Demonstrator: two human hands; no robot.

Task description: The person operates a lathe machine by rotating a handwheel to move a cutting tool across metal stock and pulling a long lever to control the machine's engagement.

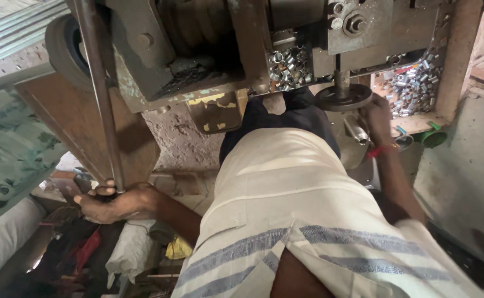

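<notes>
1. Fingers of our left hand (pixel 115 203) wrap the press lever (pixel 99 94) at its lower end.
2. Our right hand (pixel 377 118) sits by the die plate (pixel 344 97); we cannot tell its finger state.
3. We judge a pressing stroke in hand, needing a steady pull.

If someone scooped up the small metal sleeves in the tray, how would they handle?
The small metal sleeves look short and round, so loose ones would probably roll. They appear shiny, so likely slippery. Heaped in the wooden tray, a handful would probably spill and feel heavy for its size.
</notes>
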